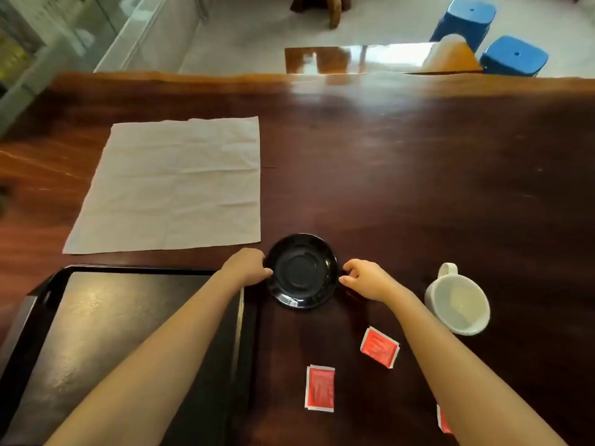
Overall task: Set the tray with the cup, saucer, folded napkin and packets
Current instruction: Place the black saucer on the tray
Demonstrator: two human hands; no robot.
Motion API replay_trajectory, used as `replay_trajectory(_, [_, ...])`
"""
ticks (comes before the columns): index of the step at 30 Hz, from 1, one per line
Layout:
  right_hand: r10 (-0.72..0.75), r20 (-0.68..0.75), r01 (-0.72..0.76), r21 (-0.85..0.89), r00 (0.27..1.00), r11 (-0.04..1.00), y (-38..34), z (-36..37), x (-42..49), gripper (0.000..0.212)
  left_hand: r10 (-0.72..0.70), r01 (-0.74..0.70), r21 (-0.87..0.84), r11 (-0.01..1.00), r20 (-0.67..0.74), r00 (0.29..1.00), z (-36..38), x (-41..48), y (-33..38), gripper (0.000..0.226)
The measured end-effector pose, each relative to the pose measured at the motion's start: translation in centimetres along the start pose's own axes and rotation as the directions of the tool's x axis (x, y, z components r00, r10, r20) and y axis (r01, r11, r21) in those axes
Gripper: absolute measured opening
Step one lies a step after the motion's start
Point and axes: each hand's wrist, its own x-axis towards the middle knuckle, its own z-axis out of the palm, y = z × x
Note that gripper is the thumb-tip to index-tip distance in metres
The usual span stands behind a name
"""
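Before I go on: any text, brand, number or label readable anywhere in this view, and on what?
No text can be read in this view.
Red packets: faint pale marks on the faces, too blurred to read.
Third red packet: mostly hidden behind the right forearm.
Saucer, cup, napkin, tray: no print seen.

Sitting on the table (418, 172): one black saucer (302, 271), one white cup (458, 300), one unfolded napkin (170, 185), one dark tray (48, 288) at the near left corner, and three red packets (320, 388) (380, 347) (443, 420), one showing only partly
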Motion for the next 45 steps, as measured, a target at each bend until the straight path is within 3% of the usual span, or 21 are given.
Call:
replay_trajectory(6, [0.045,-0.047,-0.043,0.052,0.998,0.998,-1.8,1.0,1.7,0.029,-0.094,0.094,0.003,0.996,-0.083,0.992,0.6,0.9,0.9,0.017])
replay_trajectory(9, [0.099,-0.045,-0.088,0.198,0.994,0.976,-2.2,1.5,2.4,0.021,-0.070,0.061,-0.088,0.994,-0.099,0.993,0.8,1.4,0.9,0.004])
replay_trajectory(14, [0.157,-0.051,-0.126,0.380,0.986,0.916,-2.5,1.6,2.4,0.021,-0.083,0.060,-0.304,0.951,-0.065,0.994,0.6,1.7,0.6,0.022])
replay_trajectory(18, [0.195,-0.061,-0.146,0.465,0.979,0.873,-2.5,1.6,1.9,0.023,-0.084,0.040,-0.438,0.898,-0.080,0.993,0.6,1.0,0.4,0.010])
replay_trajectory(24, [0.211,-0.110,-0.104,0.602,0.971,0.792,-3.5,0.6,-0.1,0.033,-0.116,0.005,-0.696,0.718,-0.113,0.987,-0.1,-1.1,0.1,0.028])
replay_trajectory(30, [0.185,-0.119,-0.039,0.735,0.975,0.677,-5.6,-0.7,-2.9,0.035,-0.123,-0.005,-0.921,0.389,-0.057,0.991,-1.4,-5.0,-0.7,0.035])
replay_trajectory(36, [0.102,-0.134,0.046,0.798,0.986,0.601,-8.4,-0.5,-6.0,0.029,-0.091,-0.040,-0.994,0.097,-0.049,0.995,-2.0,-9.3,-3.1,0.029])
replay_trajectory(45, [0.044,-0.098,0.053,0.803,0.994,0.593,-14.0,3.9,-7.6,0.028,-0.265,-0.114,-0.992,-0.050,-0.097,0.959,-0.7,-14.1,-8.9,0.042])
